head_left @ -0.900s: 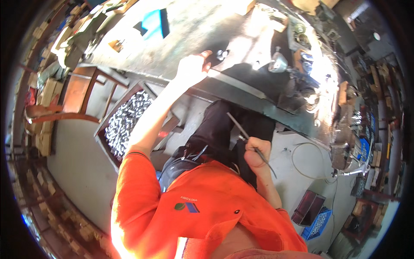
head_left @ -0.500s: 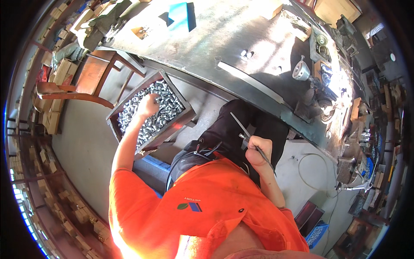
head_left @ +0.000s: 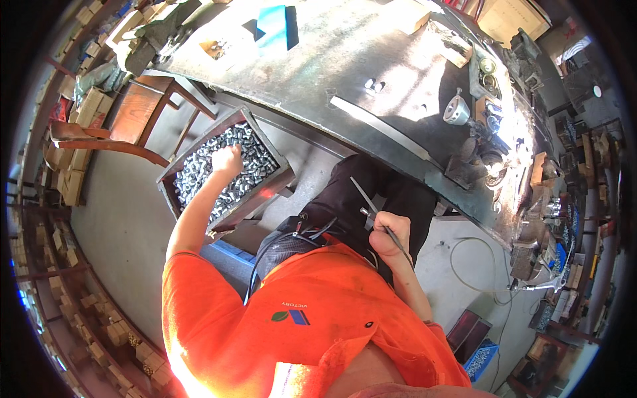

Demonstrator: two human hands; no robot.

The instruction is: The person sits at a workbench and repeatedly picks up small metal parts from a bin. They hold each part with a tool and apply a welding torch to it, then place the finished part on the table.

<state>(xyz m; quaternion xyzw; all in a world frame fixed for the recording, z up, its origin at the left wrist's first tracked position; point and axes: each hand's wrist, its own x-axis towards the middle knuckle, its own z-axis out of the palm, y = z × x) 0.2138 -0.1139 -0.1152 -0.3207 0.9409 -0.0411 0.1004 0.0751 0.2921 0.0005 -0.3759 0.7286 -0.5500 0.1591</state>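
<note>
The bench (head_left: 312,73) spans 11 to 3 o'clock, with the chair (head_left: 138,109) out near 10. Between 9 and 10, beside the bench's near edge, sits the crate (head_left: 265,192), its long axis running from between 7 and 8 to between 1 and 2. On the bench, between 1 and 2, a flat strip (head_left: 381,128) points from 10 to 4.

The left hand (head_left: 227,160) is inside the crate, down at the parts (head_left: 255,159); its fingertips are hidden, so I cannot tell whether it grips any. The right hand (head_left: 390,233), at 4 o'clock and well apart from the crate, is clenched round the rod (head_left: 363,194), which slants from 11 to 5.

From the right hand, the parts lie between 9 and 10; the left is plainly nearer, already among them. A small metal piece (head_left: 364,211) shows at the right hand's 10-to-11 side, just beside the rod; whether the fingers pinch it is unclear. Small bits (head_left: 379,87) lie on the bench near 1.
</note>
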